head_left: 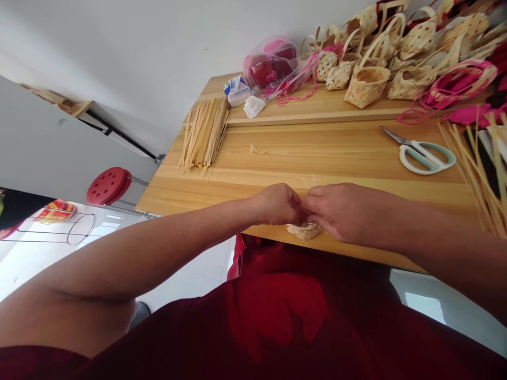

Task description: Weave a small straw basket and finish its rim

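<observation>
A small woven basket [304, 231] of pale strips sits near the front edge of the wooden table [261, 179], partly covered by my hands. My left hand [279, 205] is closed, its fingertips pinching at the basket's upper rim. Against the opposite side, my right hand [340, 211] is closed with bent fingers on the same basket. The fingertips of both hands meet over the rim, so the exact strip between them is hidden. Thin pale strip ends stick up just beyond the fingers.
Scissors [425, 153] lie to the right, near loose strips [475, 179]. A bundle of flat strips [204, 132] lies at left. Finished baskets [366, 84], pink cord [455, 87], a clear bag [271, 66] and a tissue pack [237, 91] line the back. A red stool [108, 186] stands left.
</observation>
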Demonstrator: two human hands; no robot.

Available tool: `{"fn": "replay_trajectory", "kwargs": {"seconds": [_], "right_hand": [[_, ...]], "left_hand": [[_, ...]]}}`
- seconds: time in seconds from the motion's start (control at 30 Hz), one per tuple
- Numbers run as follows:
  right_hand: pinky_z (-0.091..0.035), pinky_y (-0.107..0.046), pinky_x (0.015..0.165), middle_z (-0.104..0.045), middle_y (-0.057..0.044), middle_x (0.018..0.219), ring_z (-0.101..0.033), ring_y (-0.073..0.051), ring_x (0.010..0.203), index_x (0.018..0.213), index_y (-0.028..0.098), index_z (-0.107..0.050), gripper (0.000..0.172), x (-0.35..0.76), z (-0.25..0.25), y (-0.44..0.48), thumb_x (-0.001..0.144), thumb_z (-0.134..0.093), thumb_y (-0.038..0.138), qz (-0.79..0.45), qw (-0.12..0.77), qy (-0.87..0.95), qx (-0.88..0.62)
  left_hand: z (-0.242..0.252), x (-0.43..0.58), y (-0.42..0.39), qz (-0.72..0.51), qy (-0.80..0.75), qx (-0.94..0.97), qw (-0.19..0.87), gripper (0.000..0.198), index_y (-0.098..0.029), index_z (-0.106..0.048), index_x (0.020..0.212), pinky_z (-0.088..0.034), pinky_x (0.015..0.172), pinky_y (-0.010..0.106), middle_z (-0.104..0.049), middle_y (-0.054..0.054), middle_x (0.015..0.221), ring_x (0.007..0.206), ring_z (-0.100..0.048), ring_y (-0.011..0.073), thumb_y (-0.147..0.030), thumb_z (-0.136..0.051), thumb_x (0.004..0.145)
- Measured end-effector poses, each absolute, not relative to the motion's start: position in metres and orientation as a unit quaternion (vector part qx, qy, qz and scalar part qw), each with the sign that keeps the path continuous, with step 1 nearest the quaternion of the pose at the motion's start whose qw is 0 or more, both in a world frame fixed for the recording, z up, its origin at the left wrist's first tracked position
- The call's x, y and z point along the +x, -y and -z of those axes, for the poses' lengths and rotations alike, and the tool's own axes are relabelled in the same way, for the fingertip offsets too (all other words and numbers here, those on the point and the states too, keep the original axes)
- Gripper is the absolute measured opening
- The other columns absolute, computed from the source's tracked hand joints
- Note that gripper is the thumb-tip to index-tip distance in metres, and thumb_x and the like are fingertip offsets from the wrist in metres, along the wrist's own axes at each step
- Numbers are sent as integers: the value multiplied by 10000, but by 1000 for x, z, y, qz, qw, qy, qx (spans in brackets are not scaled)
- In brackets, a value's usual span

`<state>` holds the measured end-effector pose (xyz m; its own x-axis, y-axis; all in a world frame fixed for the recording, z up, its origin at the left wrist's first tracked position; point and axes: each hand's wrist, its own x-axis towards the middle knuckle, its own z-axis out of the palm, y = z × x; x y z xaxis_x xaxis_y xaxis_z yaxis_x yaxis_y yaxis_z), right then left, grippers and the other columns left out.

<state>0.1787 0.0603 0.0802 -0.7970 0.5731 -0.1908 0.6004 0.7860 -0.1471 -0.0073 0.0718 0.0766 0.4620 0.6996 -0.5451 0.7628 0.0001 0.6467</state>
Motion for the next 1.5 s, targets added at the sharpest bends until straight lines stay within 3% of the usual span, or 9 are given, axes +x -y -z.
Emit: {"fn": "replay_trajectory", "kwargs": {"seconds": [0.17, 0.37, 0.5, 0.67, 0.73, 0.97, 1.13, 1.3, 1.5], "right_hand": [[-446, -308, 667, -700, -64, 809, -670, -201, 729, 901, 160, -739, 131, 181, -77, -60, 887, -628, 92, 126, 25, -938, 322], [-462, -326, 696, -683, -57, 808, -668, -211, 741, 828, 182, -713, 168, 188, -68, -62, 904, -582, 109, 137, -30, -942, 306], [-485, -337, 721, -706, -47, 864, -680, -218, 803, 878, 205, -717, 170, 202, -56, -50, 955, -569, 171, 185, -150, -916, 323], [-537, -361, 891, -721, -81, 1084, -682, -239, 1019, 1004, 219, -744, 147, 208, -42, -13, 1016, -598, 230, 185, -255, -884, 346], [-534, -393, 927, -709, -101, 1081, -664, -259, 1028, 1013, 199, -747, 152, 205, -38, -2, 1025, -598, 224, 142, -253, -888, 358], [-555, -406, 819, -722, -111, 958, -632, -264, 892, 883, 179, -749, 201, 194, -37, 7, 992, -587, 127, -6, -249, -899, 361], [-568, -422, 863, -724, -119, 936, -629, -278, 930, 838, 167, -750, 173, 189, -39, 9, 945, -638, 91, -6, -277, -887, 369], [-572, -503, 963, -721, -140, 1021, -621, -325, 1061, 803, 173, -748, 197, 188, -37, 3, 940, -628, 98, 16, -279, -887, 367], [-554, -575, 1070, -743, -159, 1134, -593, -395, 1267, 874, 165, -764, 212, 191, -35, 0, 922, -587, 60, -15, -244, -907, 342]], "left_hand": [[-79, -3, -72, 27, -552, 666, 502, 114, -159, -811, 800, -465, 706, 259, -692, -9, 701, 713, -616, 147, -189, -786, 693], [-93, 7, -69, 96, -547, 724, 410, 78, -162, -741, 720, -382, 626, 272, -595, -22, 633, 640, -534, 138, -231, -771, 703], [-91, 6, -68, 96, -532, 727, 424, 116, -170, -764, 812, -398, 616, 259, -683, -5, 727, 691, -593, 145, -238, -766, 718], [-85, 1, -66, 75, -515, 735, 435, 127, -170, -795, 854, -439, 638, 246, -757, 9, 812, 759, -660, 151, -199, -757, 737], [-85, 1, -64, 72, -512, 741, 429, 127, -166, -804, 863, -448, 643, 246, -774, 15, 833, 771, -674, 156, -192, -758, 748], [-85, -1, -61, 48, -505, 752, 420, 115, -154, -833, 872, -478, 695, 242, -805, 34, 876, 822, -711, 170, -185, -751, 798], [-83, -4, -60, 29, -492, 759, 425, 147, -151, -852, 926, -492, 721, 243, -818, 36, 870, 821, -730, 168, -170, -749, 823], [-80, -8, -60, 14, -473, 755, 453, 218, -158, -854, 957, -515, 781, 220, -828, 17, 916, 897, -750, 161, -87, -688, 836], [-84, -7, -62, 40, -475, 765, 434, 161, -174, -857, 920, -490, 735, 232, -817, 9, 862, 835, -724, 162, -153, -726, 827]]}}
